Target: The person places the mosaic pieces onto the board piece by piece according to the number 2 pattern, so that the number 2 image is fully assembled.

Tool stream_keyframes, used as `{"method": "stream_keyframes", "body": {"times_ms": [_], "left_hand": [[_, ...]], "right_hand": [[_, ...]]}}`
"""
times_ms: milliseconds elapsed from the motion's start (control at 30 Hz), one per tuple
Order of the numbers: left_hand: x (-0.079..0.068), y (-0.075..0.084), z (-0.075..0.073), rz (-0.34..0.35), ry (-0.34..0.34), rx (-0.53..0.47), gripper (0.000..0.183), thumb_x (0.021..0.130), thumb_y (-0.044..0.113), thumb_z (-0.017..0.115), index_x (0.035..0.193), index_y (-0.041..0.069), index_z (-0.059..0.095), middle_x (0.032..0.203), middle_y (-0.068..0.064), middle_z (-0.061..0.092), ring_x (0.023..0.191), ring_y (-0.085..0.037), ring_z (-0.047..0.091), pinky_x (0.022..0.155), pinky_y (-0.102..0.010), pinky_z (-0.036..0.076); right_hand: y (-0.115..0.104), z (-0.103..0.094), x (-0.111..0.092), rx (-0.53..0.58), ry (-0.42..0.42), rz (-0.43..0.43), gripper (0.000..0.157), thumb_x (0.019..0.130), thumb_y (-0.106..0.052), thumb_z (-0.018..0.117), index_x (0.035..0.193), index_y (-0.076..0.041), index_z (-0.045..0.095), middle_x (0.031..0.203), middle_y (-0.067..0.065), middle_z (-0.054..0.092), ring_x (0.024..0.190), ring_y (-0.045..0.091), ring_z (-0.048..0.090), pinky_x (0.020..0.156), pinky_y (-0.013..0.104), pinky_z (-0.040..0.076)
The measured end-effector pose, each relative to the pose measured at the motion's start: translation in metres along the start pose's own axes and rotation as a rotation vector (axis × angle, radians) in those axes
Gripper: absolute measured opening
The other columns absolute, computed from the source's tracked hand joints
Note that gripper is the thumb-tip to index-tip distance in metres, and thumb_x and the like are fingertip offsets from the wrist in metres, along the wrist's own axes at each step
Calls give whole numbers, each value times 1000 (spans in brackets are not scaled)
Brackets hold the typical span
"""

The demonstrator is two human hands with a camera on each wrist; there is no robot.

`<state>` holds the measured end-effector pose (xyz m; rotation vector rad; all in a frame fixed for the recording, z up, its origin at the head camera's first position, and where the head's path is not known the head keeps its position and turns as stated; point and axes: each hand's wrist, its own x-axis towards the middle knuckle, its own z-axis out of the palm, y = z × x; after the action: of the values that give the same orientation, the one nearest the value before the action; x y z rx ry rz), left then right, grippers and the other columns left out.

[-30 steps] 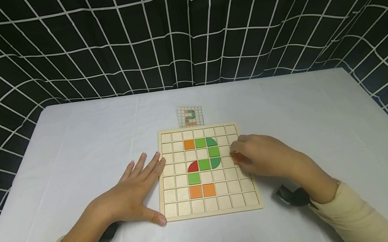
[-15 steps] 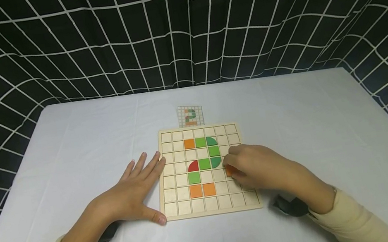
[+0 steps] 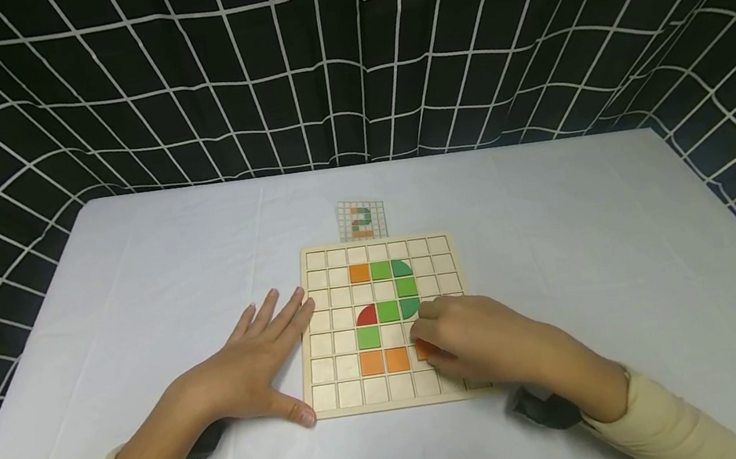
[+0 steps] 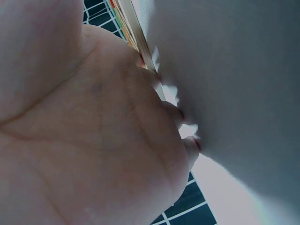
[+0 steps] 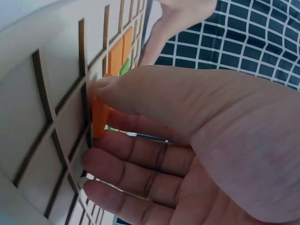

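Note:
A wooden grid board (image 3: pixel 355 406) lies on the table, with orange, green and red tiles set in some of its squares. My right hand (image 3: pixel 480 339) pinches an orange square tile (image 3: pixel 422 350) between thumb and fingers, just right of two orange tiles (image 3: pixel 384 362) in the lower row. In the right wrist view the held orange tile (image 5: pixel 100 117) stands at a slant, its edge right at the board's grid. My left hand (image 3: pixel 247 374) is spread flat, fingertips and thumb touching the board's left edge. The left wrist view shows mostly its palm (image 4: pixel 93 122).
A small card (image 3: pixel 362 219) printed with a coloured tile pattern lies just behind the board. The white-covered table (image 3: pixel 551 210) extends on both sides, and a black curtain (image 3: pixel 285 59) with white grid lines hangs behind and around it.
My right hand has moved left and toward me over the board, carrying the orange tile from the right edge to the lower row. My left hand has stayed put.

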<state>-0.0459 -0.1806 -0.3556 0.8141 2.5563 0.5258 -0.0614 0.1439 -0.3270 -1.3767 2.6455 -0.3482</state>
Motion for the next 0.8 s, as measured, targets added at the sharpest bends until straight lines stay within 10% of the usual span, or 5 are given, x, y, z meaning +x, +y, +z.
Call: {"method": "stream_keyframes", "body": {"times_ms": [800], "left_hand": [[0, 0, 0, 0, -2, -7, 138, 62, 79, 71, 162, 8, 7, 167, -12, -2, 150, -40, -11, 117, -62, -3]], "right_hand": [[-7, 9, 2, -61, 50, -80, 14, 81, -6, 78, 78, -12, 65, 70, -9, 45, 63, 8, 43, 57, 22, 42]]}}
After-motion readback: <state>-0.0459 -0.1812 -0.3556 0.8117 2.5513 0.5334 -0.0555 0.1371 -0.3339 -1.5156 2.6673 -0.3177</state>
